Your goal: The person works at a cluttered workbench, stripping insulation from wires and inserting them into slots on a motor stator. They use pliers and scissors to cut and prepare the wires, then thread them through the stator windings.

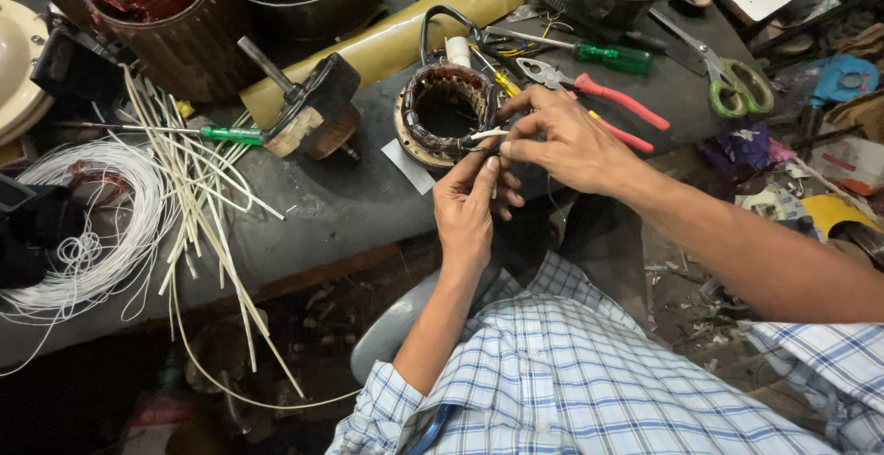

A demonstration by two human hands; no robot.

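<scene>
A round motor stator point(445, 110) with dark wound coils lies on the grey workbench point(350, 202), near its front edge. My left hand point(468, 204) reaches up from below and pinches wires at the stator's near rim. My right hand point(564, 139) comes in from the right and pinches a thin white sleeve point(485, 134) over a wire at that same spot. The fingertips of both hands meet there, so the wire ends themselves are hidden.
Red-handled pliers point(615, 105), a green screwdriver point(608, 55) and green-handled scissors point(732, 82) lie behind my right hand. To the left sit a rotor with shaft point(313, 105), loose white sleeves point(198, 192), a white wire coil point(97, 225) and a copper-wound stator point(152, 13).
</scene>
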